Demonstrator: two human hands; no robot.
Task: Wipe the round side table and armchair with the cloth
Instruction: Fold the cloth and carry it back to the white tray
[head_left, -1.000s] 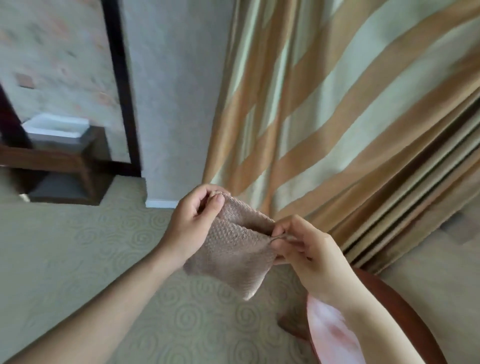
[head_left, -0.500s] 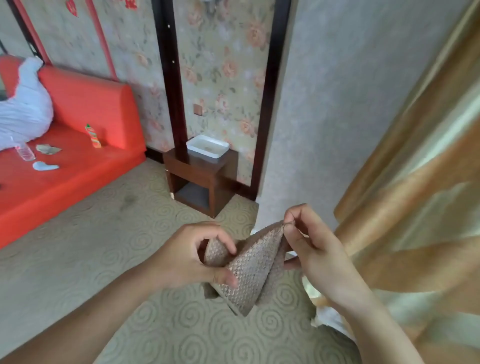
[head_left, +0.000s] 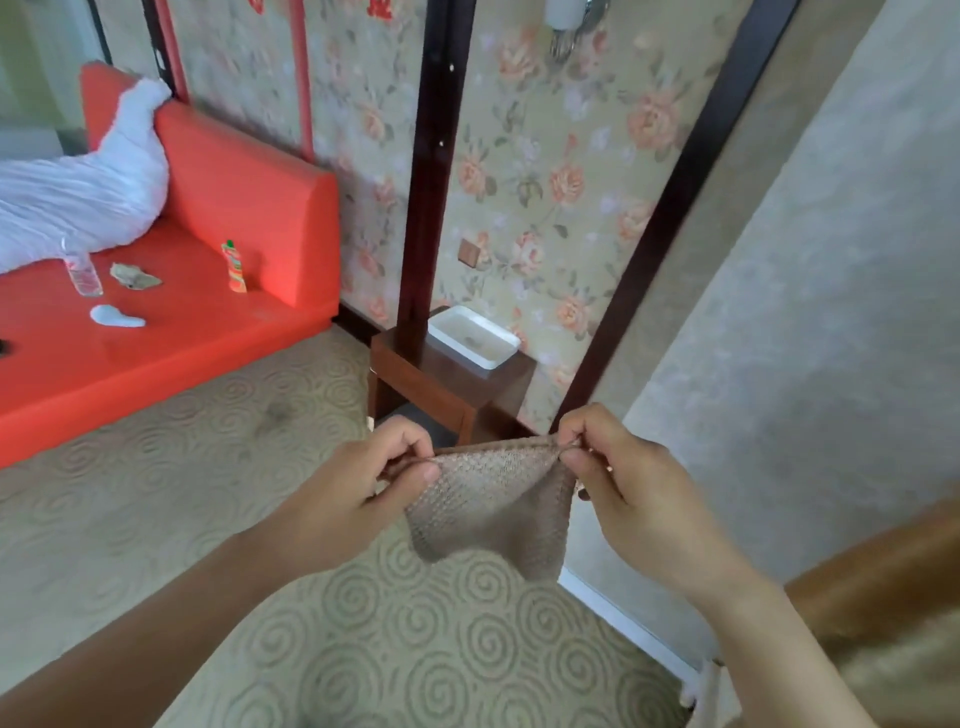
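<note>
A beige carpeted floor with a swirl pattern (head_left: 156, 493) carries an orange-red upholstered sofa (head_left: 171, 332) at the left and a small dark brown wooden stand (head_left: 457, 384) against the floral wall. On the sofa seat lie a bundled white cloth (head_left: 78, 192), a clear plastic bottle (head_left: 83, 273) on its side, an upright orange tube with a green cap (head_left: 235, 266), a crumpled greyish scrap (head_left: 134, 276) and a small white object (head_left: 115, 317). A white rectangular tray (head_left: 472, 335) sits on the stand's top.

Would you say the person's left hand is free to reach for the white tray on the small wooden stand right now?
Probably not yet. The left hand and right hand each pinch a top corner of the cloth, held well short of the white tray. Nothing blocks the way, though.
</note>
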